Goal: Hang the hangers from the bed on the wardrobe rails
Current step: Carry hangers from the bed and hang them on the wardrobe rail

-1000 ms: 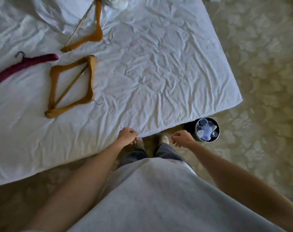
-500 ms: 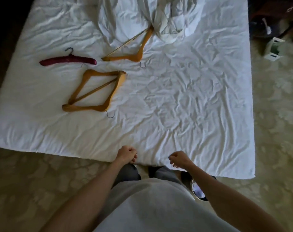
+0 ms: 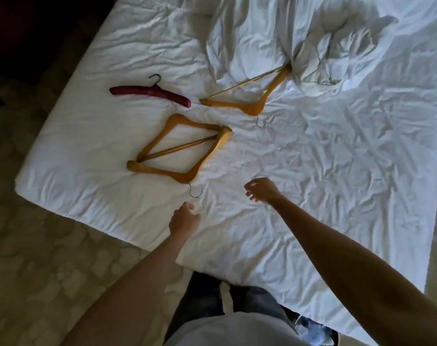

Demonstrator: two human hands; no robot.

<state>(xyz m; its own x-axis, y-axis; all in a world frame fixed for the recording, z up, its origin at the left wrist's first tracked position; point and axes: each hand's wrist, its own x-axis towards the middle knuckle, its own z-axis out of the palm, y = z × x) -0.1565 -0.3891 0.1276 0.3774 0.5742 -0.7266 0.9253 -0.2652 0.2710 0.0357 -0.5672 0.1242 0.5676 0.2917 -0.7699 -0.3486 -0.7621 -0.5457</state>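
Head view, hangers (image 3: 180, 148) on bed (image 3: 312, 171)

Far wooden hanger (image 3: 249, 101): its upper arm end is tucked under the bunched duvet (image 3: 299, 46), tip hidden. Two stacked wooden hangers (image 3: 177, 151) near the bed's left edge: overlap hides where the bars meet. Bed (image 3: 337, 171) is cut off by the top and right frame edges. Bin (image 3: 317, 330) at the bottom edge is mostly hidden behind the bed corner and torso, contents blurred. Both forearms are cropped by the frame. Top-left corner is too dark to tell.
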